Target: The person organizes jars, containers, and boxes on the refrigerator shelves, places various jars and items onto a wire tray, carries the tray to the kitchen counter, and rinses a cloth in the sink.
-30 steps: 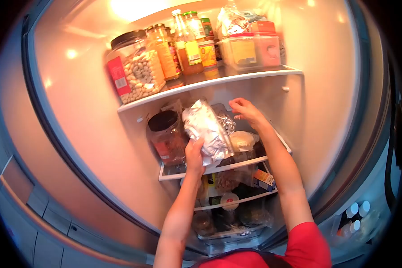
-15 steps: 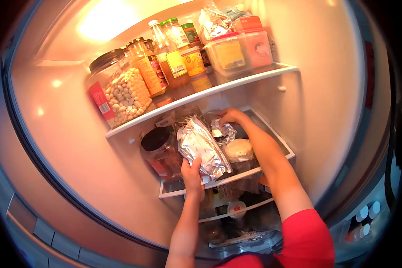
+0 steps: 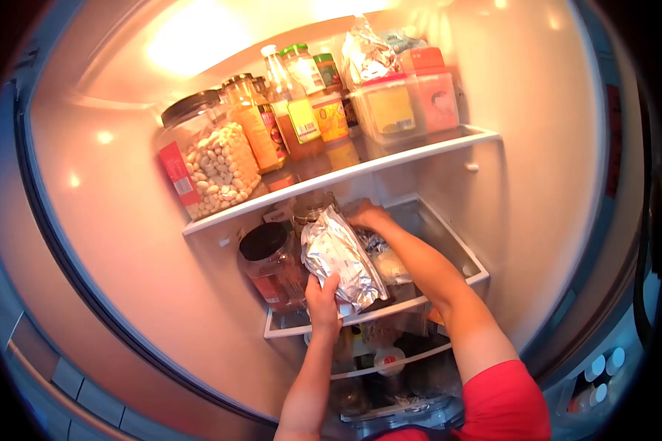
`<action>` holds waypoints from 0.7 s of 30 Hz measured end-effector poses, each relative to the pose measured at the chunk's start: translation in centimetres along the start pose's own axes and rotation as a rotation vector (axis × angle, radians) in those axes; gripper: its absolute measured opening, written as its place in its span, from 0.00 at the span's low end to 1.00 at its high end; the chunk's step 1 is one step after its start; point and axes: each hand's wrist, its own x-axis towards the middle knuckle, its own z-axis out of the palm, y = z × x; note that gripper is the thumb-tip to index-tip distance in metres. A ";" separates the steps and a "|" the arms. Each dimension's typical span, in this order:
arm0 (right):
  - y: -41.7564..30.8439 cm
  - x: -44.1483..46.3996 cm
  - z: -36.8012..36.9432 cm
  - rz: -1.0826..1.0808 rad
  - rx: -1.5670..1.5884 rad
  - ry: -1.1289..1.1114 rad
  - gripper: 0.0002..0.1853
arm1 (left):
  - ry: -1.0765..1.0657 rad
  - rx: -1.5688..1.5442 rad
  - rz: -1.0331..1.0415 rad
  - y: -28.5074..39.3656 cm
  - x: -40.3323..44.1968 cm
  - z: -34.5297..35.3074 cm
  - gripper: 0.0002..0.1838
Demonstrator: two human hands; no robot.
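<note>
My left hand (image 3: 322, 303) grips the lower edge of a shiny silver foil pouch (image 3: 340, 257), its thumb on the front. The pouch leans on the middle shelf. My right hand (image 3: 366, 214) reaches behind it with curled fingers; what they hold, if anything, is hidden. Below that hand lies a crumpled silvery packet (image 3: 373, 240), partly covered by my forearm. A pale wrapped item (image 3: 391, 266) sits in front of the packet. Left of the pouch stands a clear jar with a black lid (image 3: 263, 241), and a glass jar (image 3: 312, 208) shows behind the pouch.
The upper shelf (image 3: 346, 172) holds a large jar of nuts (image 3: 224, 165), several bottles and jars, a red-lidded plastic container (image 3: 386, 110) and crumpled foil (image 3: 366, 53). Its front edge overhangs the middle shelf (image 3: 449, 246). A lower shelf (image 3: 397, 364) holds more items.
My right hand has moved left, closer behind the pouch, and off the crumpled packet. My right forearm now covers more of the pale item. My left hand keeps hold of the pouch.
</note>
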 end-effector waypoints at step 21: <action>3.4 -5.8 -11.0 -0.258 1.753 0.135 0.08 | -0.035 0.209 0.076 -1.3 1.0 -0.8 0.18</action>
